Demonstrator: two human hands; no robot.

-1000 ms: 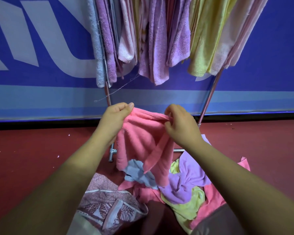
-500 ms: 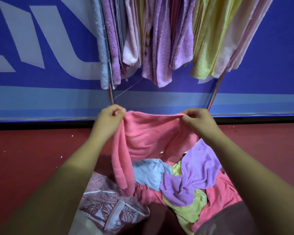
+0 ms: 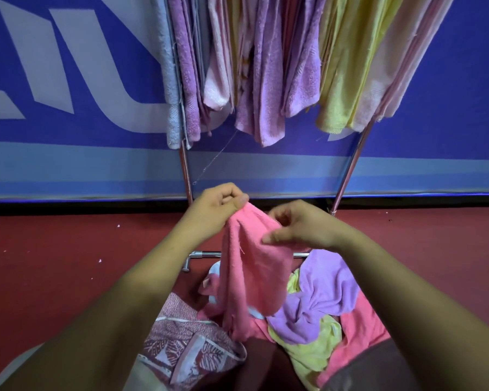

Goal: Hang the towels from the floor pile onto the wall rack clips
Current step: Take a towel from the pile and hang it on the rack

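A pink towel (image 3: 251, 275) hangs in front of me above the floor pile (image 3: 319, 306) of purple, yellow, pink and pale blue towels. My left hand (image 3: 218, 206) pinches its top corner. Just to the right, my right hand (image 3: 299, 227) holds the towel's upper edge between thumb and fingers. Above, the metal rack (image 3: 185, 170) carries several hung towels (image 3: 268, 69) in purple, pink, yellow and grey; its clips are out of view at the top.
A blue and white banner wall (image 3: 68, 80) stands behind the rack. The floor (image 3: 68, 263) is dark red. A patterned pink cloth (image 3: 187, 348) lies at the lower left of the pile. The rack's base bar (image 3: 206, 253) crosses just behind the pile.
My hands, spread apart with the pink towel stretched between them half a second ago, have come close together. The towel now hangs bunched and narrower from its top edge.
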